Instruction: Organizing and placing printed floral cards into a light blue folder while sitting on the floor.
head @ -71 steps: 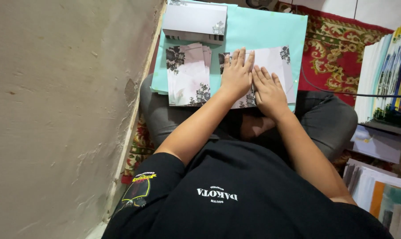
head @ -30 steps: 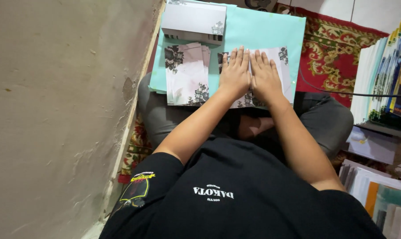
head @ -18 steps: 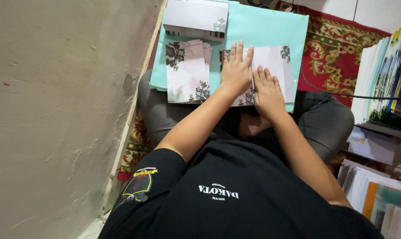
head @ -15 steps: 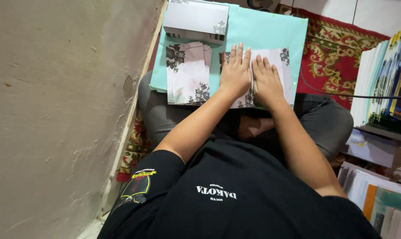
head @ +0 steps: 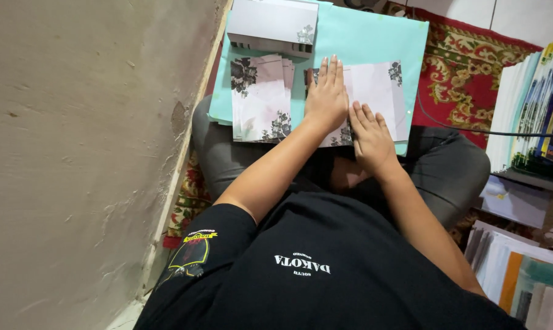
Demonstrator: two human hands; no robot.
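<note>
Floral card (head: 374,91) — beneath both flat hands (head: 350,113)

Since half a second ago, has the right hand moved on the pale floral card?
Yes. The right hand slid back toward the body, away from the turquoise board's far edge; the left hand is now ahead.

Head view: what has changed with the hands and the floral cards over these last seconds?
Little. Both hands stayed flat on the floral card on the teal board. The right hand slid back toward the body, then forward beside the left hand, and now sits back again, fingers trailing the left. Nothing was taken hold of or let go. The card stack and grey box stayed put.
</note>
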